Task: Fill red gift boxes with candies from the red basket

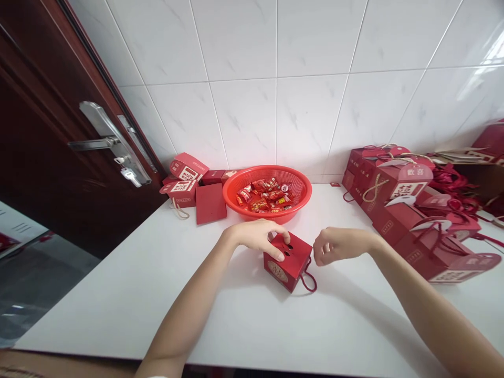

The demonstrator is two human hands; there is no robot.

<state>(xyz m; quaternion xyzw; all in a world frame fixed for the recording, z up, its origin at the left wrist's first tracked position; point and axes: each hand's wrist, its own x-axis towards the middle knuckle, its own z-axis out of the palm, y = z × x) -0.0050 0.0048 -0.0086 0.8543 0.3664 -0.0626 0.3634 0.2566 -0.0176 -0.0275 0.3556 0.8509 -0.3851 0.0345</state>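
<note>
A small red gift box (289, 257) with a round gold emblem on its side sits on the white table. Its top panel has dark holes in it, and a dark red cord (309, 281) loops out at its right edge. My left hand (262, 238) rests over the box, thumb and forefinger pressing on the top either side of the holes. Just right of the box, my right hand (328, 245) hovers with its fingers curled in. Whether anything is inside those fingers is hidden. Behind the box stands a red plastic basket (268, 173) holding wrapped candies (268, 197).
Several red gift boxes (405, 210) with cord handles crowd the right side. More boxes (185, 191) and a flat red panel (211, 203) lie at the back left. A tiled wall (275, 121) bounds the white table (244, 320); a dark door (51, 105) stands left.
</note>
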